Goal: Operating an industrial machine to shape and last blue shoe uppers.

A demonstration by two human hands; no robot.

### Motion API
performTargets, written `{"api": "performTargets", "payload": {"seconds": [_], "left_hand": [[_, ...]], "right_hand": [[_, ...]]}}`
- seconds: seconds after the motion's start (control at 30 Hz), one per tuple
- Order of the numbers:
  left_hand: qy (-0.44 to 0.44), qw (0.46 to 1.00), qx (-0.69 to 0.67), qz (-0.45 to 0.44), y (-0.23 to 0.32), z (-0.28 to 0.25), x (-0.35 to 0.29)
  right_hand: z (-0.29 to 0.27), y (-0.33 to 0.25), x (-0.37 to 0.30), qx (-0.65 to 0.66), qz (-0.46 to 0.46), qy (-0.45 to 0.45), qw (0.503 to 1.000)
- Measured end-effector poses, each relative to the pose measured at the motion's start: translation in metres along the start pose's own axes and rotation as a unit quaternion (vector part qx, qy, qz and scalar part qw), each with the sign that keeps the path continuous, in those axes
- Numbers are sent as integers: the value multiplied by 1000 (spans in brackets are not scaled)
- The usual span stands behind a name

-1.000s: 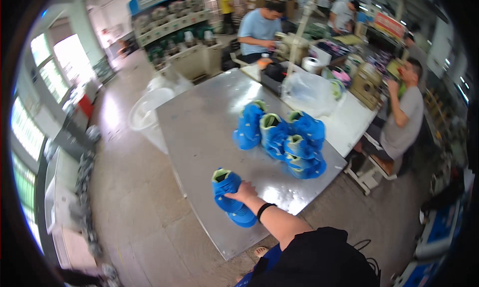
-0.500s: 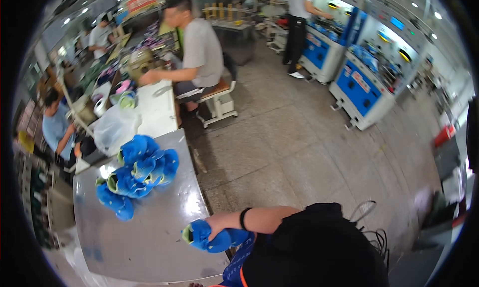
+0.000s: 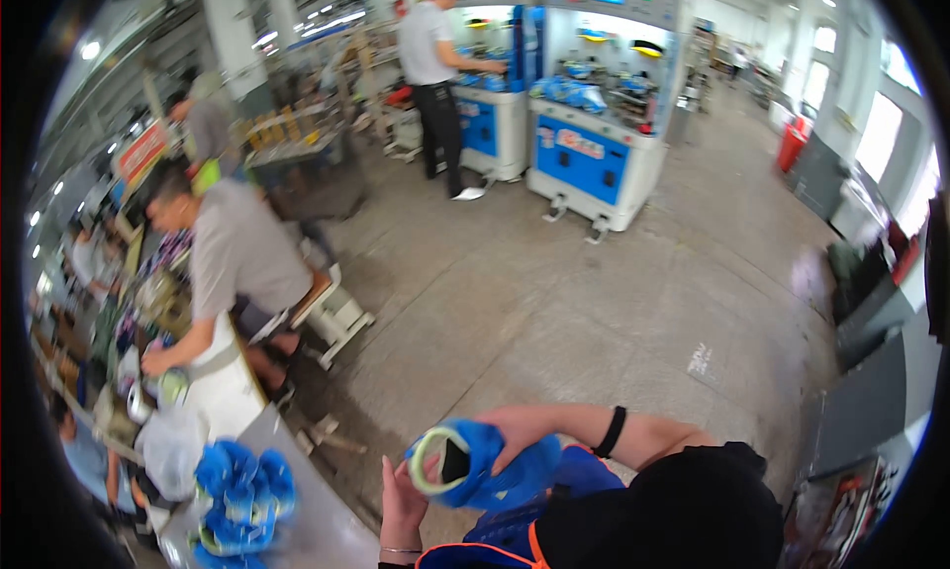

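Note:
A blue shoe upper (image 3: pixel 515 470) with a pale green lining is held in front of my body, its collar turned toward my left. My right hand (image 3: pixel 517 432) grips it from above, the thumb lying along its side. My left hand (image 3: pixel 404 498) is raised at the collar, thumb stretched up and apart from the fingers. Its fingertips come up against the collar rim and are partly hidden there. Dark material shows inside the shoe's opening. On the metal table at the lower left lies a pile of similar blue shoe uppers (image 3: pixel 237 495).
The metal table's edge (image 3: pixel 332 515) runs along my left. Beyond the pile are a clear plastic bag (image 3: pixel 170 450) and a seated co-worker (image 3: pixel 242 247) at a white bench. Another person (image 3: pixel 427 49) stands by blue-and-white machines (image 3: pixel 584 168) across the floor.
My view has swung to the right. My right hand has lifted the shoe upper off the metal table, bringing it before my body. My left hand has risen into view beside it.

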State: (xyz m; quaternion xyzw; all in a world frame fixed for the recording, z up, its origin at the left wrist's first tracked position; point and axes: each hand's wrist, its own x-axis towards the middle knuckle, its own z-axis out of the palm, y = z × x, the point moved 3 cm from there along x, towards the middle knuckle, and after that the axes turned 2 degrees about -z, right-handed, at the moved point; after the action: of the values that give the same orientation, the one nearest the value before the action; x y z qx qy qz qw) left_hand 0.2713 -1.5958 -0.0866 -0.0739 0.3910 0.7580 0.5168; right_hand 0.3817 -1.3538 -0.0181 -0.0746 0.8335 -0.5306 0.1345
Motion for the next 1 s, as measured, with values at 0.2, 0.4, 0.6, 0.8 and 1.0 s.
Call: {"api": "performTargets", "payload": {"seconds": [0.2, 0.4, 0.6, 0.8, 1.0], "left_hand": [[-121, 987, 53, -88, -9, 136, 182], [-109, 981, 118, -113, 21, 252, 359], [-69, 976, 159, -130, 41, 322, 521], [-124, 952, 228, -163, 101, 458, 663], [-239, 910, 264, -215, 173, 585, 864]], "right_hand": [[-177, 51, -30, -96, -46, 49, 993], [-358, 100, -82, -202, -19, 236, 950], [-486, 148, -77, -202, 97, 355, 908], [-610, 265, -8, -9, 196, 360, 912], [-790, 331, 19, 307, 176, 398, 846]]}}
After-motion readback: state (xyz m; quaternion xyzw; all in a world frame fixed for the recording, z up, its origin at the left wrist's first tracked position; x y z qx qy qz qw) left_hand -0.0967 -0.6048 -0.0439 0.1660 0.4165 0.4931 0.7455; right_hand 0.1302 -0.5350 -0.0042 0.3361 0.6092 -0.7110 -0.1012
